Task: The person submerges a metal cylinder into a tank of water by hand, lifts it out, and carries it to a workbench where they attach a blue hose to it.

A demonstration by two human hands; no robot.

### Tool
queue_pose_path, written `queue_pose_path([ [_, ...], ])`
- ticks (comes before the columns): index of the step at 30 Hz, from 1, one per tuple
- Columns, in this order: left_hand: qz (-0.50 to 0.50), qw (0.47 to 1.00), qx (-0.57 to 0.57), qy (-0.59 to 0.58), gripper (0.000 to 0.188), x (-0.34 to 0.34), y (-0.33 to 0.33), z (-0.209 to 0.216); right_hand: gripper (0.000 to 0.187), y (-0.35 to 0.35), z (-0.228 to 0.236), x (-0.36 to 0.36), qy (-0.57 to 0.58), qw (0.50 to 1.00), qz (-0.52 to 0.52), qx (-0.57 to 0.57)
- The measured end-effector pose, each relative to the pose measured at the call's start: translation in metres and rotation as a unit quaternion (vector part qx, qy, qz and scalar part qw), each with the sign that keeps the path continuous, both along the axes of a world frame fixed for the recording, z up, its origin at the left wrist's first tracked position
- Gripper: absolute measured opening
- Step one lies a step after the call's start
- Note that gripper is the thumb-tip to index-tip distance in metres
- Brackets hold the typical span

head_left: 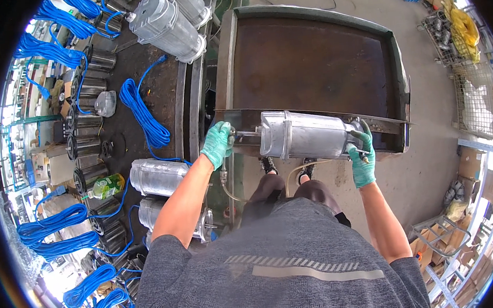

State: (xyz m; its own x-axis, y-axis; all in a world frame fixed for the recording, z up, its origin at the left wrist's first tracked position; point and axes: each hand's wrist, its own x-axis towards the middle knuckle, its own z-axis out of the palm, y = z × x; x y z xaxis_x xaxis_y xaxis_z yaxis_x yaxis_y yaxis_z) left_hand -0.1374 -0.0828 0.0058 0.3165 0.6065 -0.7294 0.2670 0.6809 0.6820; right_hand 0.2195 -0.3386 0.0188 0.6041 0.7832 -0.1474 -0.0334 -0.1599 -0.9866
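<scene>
A silver, ribbed pump motor [304, 134] lies level across the near side of a rectangular metal tank [227, 59], its shaft [249, 133] pointing left. My left hand [217, 142], in a green glove, is closed around the shaft's outer end; the grip covers what is there. Just below that hand hangs a metal hose fitting [223, 177]. My right hand [363, 159], also gloved in green, has its fingers curled round the motor's right end. A small brass-coloured fitting [363, 157] shows by its palm.
Two more silver motors [160, 176] lie on the dark bench [155, 92] at left, with coils of blue cable [142, 112] and several steel cylinders [91, 146]. Large motors [168, 29] stand farther off. A thin hose [301, 166] runs by my feet. Wire cages [472, 100] stand right.
</scene>
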Motion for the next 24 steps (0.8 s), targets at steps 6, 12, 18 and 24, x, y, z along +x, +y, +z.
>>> queue_pose_path([
  [6,0.054,0.997,-0.03,-0.038,0.021,-0.008,0.001,0.001,0.042,0.006,0.009,-0.006,0.03,1.0,0.005,-0.001],
  [12,0.122,0.988,-0.001,-0.089,0.02,-0.016,0.013,0.006,0.053,0.002,0.01,-0.005,-0.052,0.996,0.0,0.068],
  [18,0.157,0.934,0.103,-0.305,0.016,-0.002,0.003,0.056,0.084,-0.037,0.042,0.021,-0.11,0.988,0.111,-0.001],
  [24,0.03,0.912,0.089,-0.399,0.017,0.173,-0.105,0.184,0.019,-0.087,0.124,0.031,-0.271,0.961,-0.053,-0.012],
])
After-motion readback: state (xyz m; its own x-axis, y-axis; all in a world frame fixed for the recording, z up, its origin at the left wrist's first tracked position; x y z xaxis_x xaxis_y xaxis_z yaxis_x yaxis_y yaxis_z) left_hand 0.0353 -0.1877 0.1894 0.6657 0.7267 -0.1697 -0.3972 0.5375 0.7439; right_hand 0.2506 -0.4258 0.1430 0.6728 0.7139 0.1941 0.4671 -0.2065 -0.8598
